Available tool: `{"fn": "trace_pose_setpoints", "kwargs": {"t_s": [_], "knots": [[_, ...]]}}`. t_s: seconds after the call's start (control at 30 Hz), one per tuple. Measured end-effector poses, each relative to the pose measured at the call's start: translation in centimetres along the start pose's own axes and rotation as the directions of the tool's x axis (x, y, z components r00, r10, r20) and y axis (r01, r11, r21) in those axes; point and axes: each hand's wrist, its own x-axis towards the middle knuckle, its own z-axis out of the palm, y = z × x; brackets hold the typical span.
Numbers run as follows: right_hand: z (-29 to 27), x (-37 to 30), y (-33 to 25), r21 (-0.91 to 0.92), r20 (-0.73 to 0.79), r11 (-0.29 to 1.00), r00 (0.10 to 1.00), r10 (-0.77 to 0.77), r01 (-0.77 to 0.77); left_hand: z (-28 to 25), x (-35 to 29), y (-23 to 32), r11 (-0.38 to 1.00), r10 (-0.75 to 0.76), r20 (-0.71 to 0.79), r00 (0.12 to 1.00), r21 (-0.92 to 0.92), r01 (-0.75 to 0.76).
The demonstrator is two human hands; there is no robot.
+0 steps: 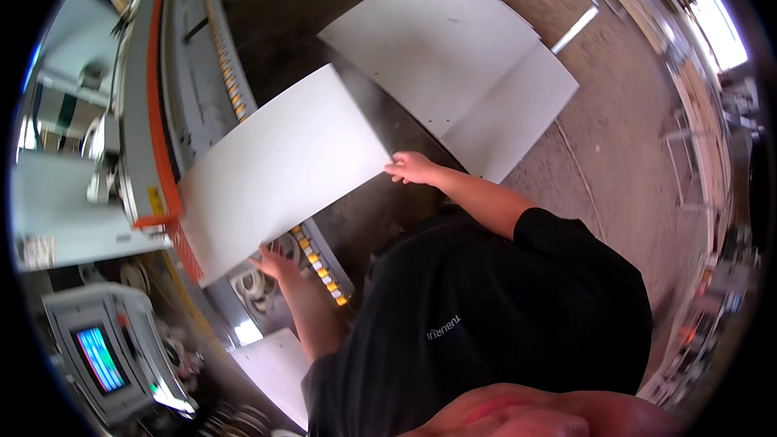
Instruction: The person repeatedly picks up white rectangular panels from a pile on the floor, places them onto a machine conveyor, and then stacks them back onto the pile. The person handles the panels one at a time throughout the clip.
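Note:
A large white rectangular panel (283, 166) lies across the bed of a long machine (186, 73), its left end under the machine's orange-edged beam. My left hand (277, 262) is at the panel's near edge, with the thumb and fingers gripping it. At the near right corner, my right hand (411, 167) closes on the panel's edge, thumb above and the other fingers partly hidden below. Rows of yellow and white rollers (320, 265) show on the machine bed on either side of the panel.
More white panels (461, 57) lie stacked at the right on a support with pale metal bars (575, 30). A control box with a lit screen (100, 358) stands at the lower left. Another white board (275, 368) rests beside my left elbow. Shelving lines the far right wall.

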Motion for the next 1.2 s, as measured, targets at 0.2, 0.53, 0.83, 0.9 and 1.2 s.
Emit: {"fn": "trace_pose_setpoints", "kwargs": {"t_s": [0.2, 0.53, 0.83, 0.9, 1.2], "knots": [[-6.7, -5.7, 14.6, -0.371, 0.012, 0.926, 0.997, 0.081, -0.071, 4.7, -2.8, -1.2, 0.976, 0.039, 0.111, 0.993, 0.208, -0.061], [-12.0, -25.2, 43.7, -0.168, -0.271, 0.801, 0.808, 0.523, -0.575, 22.1, -24.5, -3.2, 0.883, 0.052, 0.862, 0.505, 0.196, -0.427], [-13.4, -24.1, 48.2, -0.149, -0.577, 0.984, 0.817, -0.006, -0.098, 35.9, -53.7, 26.5, 0.275, 0.589, 0.529, -0.612, -0.842, -0.464], [-16.8, -19.5, 45.5, -0.236, -0.46, 0.962, 0.888, 0.016, -0.139, 35.4, -58.8, 31.2, -0.029, 0.513, 0.259, -0.818, -0.947, -0.319], [-28.9, -23.5, 45.2, 0.423, -0.424, 0.865, 0.784, 0.453, -0.271, 40.7, -68.4, 33.6, -0.42, 0.135, -0.005, -0.991, -0.906, -0.053]]}}
